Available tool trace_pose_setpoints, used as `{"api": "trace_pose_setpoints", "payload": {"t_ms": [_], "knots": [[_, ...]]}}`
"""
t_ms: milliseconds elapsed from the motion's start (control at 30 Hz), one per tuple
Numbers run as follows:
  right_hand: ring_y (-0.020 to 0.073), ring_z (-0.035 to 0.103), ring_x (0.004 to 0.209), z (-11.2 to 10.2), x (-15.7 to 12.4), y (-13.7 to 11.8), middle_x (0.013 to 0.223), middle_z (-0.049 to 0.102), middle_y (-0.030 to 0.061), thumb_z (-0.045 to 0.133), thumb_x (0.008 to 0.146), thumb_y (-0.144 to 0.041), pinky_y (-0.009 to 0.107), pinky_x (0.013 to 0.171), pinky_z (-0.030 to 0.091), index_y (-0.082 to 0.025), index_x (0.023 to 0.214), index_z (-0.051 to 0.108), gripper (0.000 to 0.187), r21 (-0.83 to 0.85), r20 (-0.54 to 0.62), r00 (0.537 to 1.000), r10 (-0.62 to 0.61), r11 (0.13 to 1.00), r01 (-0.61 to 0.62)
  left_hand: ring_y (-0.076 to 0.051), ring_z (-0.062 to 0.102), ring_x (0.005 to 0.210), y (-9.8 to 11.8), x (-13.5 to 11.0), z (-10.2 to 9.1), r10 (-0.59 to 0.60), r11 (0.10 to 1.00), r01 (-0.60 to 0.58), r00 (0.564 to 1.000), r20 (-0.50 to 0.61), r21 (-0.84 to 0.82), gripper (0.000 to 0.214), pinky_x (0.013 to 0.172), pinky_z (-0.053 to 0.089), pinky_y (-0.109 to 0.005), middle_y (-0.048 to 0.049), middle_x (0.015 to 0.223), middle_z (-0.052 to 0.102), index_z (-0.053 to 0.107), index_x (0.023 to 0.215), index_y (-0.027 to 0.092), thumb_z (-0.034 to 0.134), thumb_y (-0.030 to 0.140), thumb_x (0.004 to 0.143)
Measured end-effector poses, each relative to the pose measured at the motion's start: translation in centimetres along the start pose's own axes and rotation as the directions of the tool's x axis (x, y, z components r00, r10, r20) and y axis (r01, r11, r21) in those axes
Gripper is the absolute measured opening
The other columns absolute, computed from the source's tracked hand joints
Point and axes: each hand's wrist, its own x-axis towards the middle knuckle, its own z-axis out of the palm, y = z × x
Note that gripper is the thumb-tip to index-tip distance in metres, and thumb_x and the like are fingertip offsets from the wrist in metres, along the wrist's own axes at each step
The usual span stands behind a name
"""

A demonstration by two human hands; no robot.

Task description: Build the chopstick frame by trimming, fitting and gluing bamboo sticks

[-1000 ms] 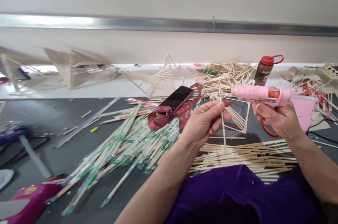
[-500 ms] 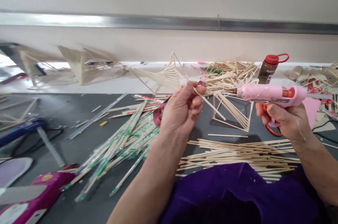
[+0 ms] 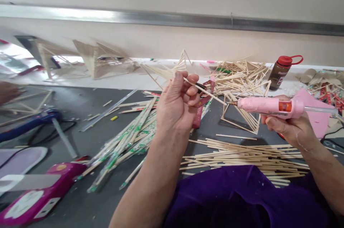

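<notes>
Between the thumb and fingers of my left hand (image 3: 178, 104) is a thin wooden stick (image 3: 209, 93), slanting down to the right. My right hand (image 3: 291, 124) grips a pink hot glue gun (image 3: 263, 107) with a clear glue stick (image 3: 318, 110) in its back end. The gun's nozzle points left and meets, or nearly meets, the far end of the wooden stick. Behind the nozzle stands a wooden stick frame (image 3: 240, 126). Some dark and red object (image 3: 197, 117) shows behind my left hand, partly hidden.
Loose wooden sticks (image 3: 242, 156) lie in front of me. Wrapped chopsticks (image 3: 123, 142) spread at left, near a blue glue gun (image 3: 32, 124) and a magenta device (image 3: 45, 192). A bottle (image 3: 281, 72) stands behind a stick pile (image 3: 239, 77). Another person's hand (image 3: 10, 91) is at far left.
The glue gun's nozzle has come down and left to the tip of the stick. My left hand has turned slightly, lifting the stick. Another person's hand has appeared at far left.
</notes>
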Motion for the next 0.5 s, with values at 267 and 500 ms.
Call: {"api": "trace_pose_setpoints", "payload": {"t_ms": [267, 500], "knots": [[0.0144, 0.051, 0.065, 0.0, -0.2, 1.2, 0.079, 0.053, 0.0018, 0.065, 0.085, -0.038, 0.030, 0.055, 0.042, -0.024, 0.094, 0.068, 0.017, -0.097, 0.035, 0.998, -0.055, 0.994, 0.058, -0.002, 0.047, 0.048, 0.0, 0.0, -0.5, 0.044, 0.996, -0.049, 0.997, 0.065, 0.080, 0.015, 0.036, 0.027, -0.018, 0.0031, 0.078, 0.068, 0.069, 0.071, 0.027, 0.068, 0.033, 0.085], [0.0147, 0.051, 0.069, 0.2, 0.0, 1.1, 0.083, 0.054, 0.0022, 0.064, 0.086, -0.034, 0.030, 0.059, 0.044, -0.025, 0.102, 0.068, 0.019, -0.123, 0.026, 0.989, -0.143, 0.982, 0.145, -0.002, 0.047, 0.049, 0.1, 0.1, -0.6, 0.041, 0.995, -0.047, 0.997, 0.065, 0.091, 0.014, 0.037, 0.027, -0.018, 0.0033, 0.078, 0.068, 0.068, 0.074, 0.027, 0.068, 0.034, 0.085]]}}
